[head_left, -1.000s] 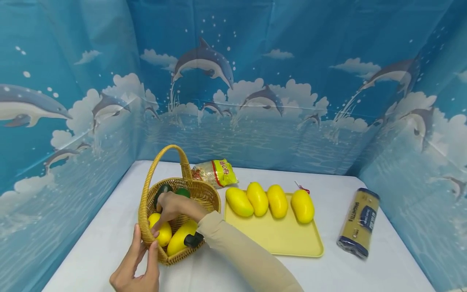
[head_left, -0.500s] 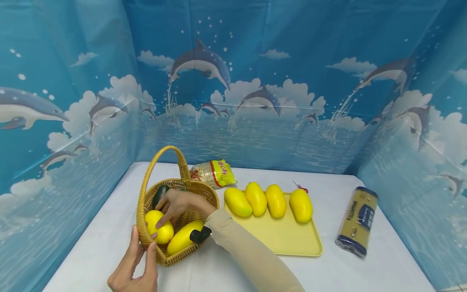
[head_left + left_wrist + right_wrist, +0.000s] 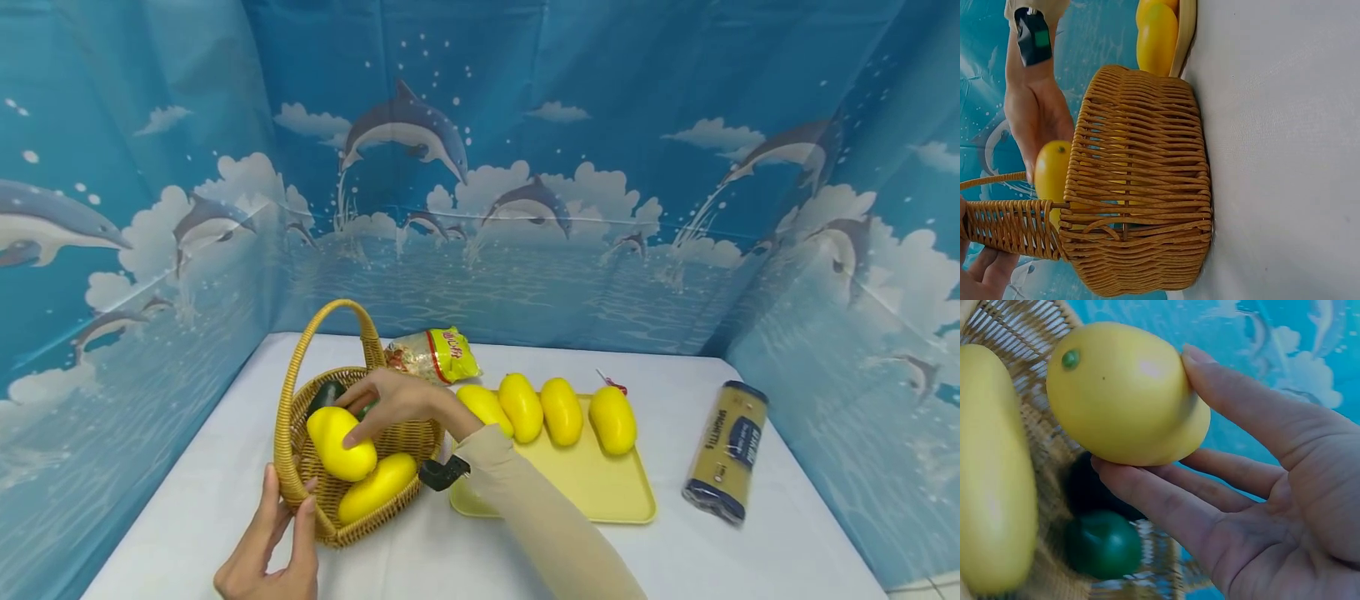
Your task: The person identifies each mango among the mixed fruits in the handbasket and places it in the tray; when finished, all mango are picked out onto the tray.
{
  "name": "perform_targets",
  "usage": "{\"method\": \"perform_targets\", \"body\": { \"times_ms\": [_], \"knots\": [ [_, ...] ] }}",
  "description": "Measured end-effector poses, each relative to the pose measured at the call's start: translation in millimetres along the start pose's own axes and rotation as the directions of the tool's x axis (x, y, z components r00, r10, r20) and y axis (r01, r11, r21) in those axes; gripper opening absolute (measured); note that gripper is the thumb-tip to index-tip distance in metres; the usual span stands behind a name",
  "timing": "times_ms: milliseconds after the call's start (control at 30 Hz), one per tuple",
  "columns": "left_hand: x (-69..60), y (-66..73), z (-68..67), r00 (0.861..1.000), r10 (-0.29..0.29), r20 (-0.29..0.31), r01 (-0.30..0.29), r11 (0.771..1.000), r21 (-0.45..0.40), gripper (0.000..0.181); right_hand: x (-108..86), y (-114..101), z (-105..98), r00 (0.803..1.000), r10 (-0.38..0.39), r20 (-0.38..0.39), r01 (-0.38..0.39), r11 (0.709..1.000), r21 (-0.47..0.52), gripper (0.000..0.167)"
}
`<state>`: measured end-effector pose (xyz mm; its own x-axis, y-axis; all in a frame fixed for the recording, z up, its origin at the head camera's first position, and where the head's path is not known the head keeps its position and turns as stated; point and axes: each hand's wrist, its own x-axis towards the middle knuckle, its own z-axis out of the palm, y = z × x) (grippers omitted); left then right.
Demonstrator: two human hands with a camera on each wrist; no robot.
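My right hand (image 3: 401, 396) pinches a yellow mango (image 3: 337, 442) between thumb and fingers, just above the wicker basket (image 3: 408, 437). The right wrist view shows that mango (image 3: 1052, 172) clear of the basket floor, its green stem spot facing the camera. My left hand (image 3: 273, 546) holds the base of the basket's arched handle (image 3: 282, 433) at the near left side. Lying inside the basket are a second mango (image 3: 378, 487), a dark green item (image 3: 324, 398) and a rounder green one (image 3: 1104, 544); the hand and held mango partly cover the green ones.
A yellow tray (image 3: 585, 492) with several mangoes (image 3: 562, 412) stands right of the basket. Behind lies a printed food bag (image 3: 435, 354), with a small red-and-white item (image 3: 613, 383) past the tray. A spaghetti pack (image 3: 726, 450) lies far right. Dolphin-print curtains enclose the table.
My right hand has taken hold of the near-left mango and lifted it up and to the right within the basket's opening. The left hand keeps its hold on the handle base.
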<state>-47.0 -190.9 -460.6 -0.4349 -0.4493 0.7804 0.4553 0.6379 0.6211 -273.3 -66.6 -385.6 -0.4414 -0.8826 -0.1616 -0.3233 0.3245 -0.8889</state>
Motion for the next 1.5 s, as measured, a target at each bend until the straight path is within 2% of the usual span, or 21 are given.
{"method": "perform_targets", "body": {
  "times_ms": [267, 400, 533, 667, 833, 1133, 1500],
  "knots": [
    [4.4, 2.7, -1.1, 0.998, 0.059, -0.011, -0.06, 0.995, -0.075, 0.062, -52.6, -4.1, -23.8, 0.996, -0.083, -0.019, 0.083, 0.996, -0.024, 0.066],
    [4.7, 4.1, -2.2, 0.998, 0.063, 0.0, -0.063, 0.996, -0.07, 0.058, -81.2, 0.8, -31.1, 0.995, -0.104, 0.002, 0.104, 0.995, -0.002, 0.067],
    [4.8, 5.0, -3.5, 0.998, 0.063, 0.008, -0.063, 0.996, -0.067, 0.055, -109.7, 9.8, -36.4, 0.995, -0.101, 0.011, 0.101, 0.995, 0.012, 0.067],
    [5.0, 5.6, -4.0, 0.998, 0.061, 0.014, -0.06, 0.996, -0.071, 0.055, -136.0, 21.2, -40.1, 0.996, -0.088, -0.009, 0.088, 0.996, -0.016, 0.066],
    [4.9, 8.4, -5.1, 0.998, 0.052, 0.023, -0.05, 0.997, -0.064, 0.057, -162.4, 36.9, -41.1, 0.998, -0.056, -0.007, 0.056, 0.998, -0.02, 0.066],
    [5.0, 8.5, -5.2, 0.998, 0.058, 0.022, -0.056, 0.996, -0.063, 0.053, -190.4, 66.5, -40.3, 0.998, 0.054, -0.028, -0.054, 0.998, -0.03, 0.065],
    [4.6, 2.2, -4.4, 0.997, 0.07, 0.012, -0.068, 0.993, -0.098, 0.051, -188.5, 91.9, -34.9, 0.993, 0.116, -0.003, -0.116, 0.993, -0.034, 0.066]
  ]
}}
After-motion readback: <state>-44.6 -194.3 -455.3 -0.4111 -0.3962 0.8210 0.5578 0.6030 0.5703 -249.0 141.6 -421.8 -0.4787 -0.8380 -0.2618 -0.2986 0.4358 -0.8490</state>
